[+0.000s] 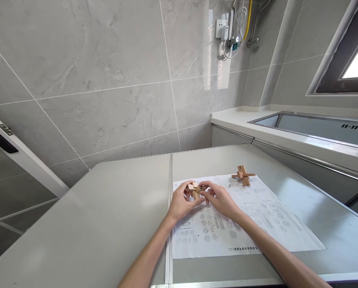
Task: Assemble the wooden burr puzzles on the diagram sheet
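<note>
Both hands meet over a printed sheet and hold a small wooden interlocking puzzle made of light wood pieces. My left hand curls round its left side, thumb along the near edge. On the right side, my right hand pinches a piece of the same puzzle between thumb and fingers. The fingers cover part of the puzzle, so how its pieces join is partly hidden. A second wooden puzzle, browner and cross-shaped with a dark mark on one piece, rests at the sheet's far edge, apart from my hands.
The sheet lies on a pale table with a metal seam down it. To the right runs a counter with a sink. A socket with cables and a tiled wall stand beyond. A door frame is at left.
</note>
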Demonstrator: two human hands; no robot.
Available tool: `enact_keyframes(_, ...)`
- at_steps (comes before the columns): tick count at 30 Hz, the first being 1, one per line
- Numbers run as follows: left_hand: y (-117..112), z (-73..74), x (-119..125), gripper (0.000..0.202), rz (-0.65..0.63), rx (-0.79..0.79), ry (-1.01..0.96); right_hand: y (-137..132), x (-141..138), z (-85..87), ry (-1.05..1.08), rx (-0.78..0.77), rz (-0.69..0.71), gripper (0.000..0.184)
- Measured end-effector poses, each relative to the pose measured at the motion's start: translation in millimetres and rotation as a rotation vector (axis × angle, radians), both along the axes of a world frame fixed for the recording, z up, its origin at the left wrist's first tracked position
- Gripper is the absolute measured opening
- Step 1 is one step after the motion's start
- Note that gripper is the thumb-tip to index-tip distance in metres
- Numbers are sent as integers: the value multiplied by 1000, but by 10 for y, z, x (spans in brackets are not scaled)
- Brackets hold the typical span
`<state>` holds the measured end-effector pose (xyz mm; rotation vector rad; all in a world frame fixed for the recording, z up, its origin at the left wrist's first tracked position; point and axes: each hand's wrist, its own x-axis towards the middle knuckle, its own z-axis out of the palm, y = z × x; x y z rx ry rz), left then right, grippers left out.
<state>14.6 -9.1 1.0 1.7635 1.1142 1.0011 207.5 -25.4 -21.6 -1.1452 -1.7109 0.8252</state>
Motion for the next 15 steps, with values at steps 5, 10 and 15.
enact_keyframes(5, 11, -24, -10, 56, -1, 53, 49, -6, -18, 17, 56, -28, 22, 28)
enact_keyframes(10, 13, -56, -18, 56, 3, 123, 124, -23, -40, 23, 108, -72, 48, 33)
enact_keyframes(15, 10, -63, -11, 58, 5, 130, 114, -20, -33, 26, 124, -60, 45, 35)
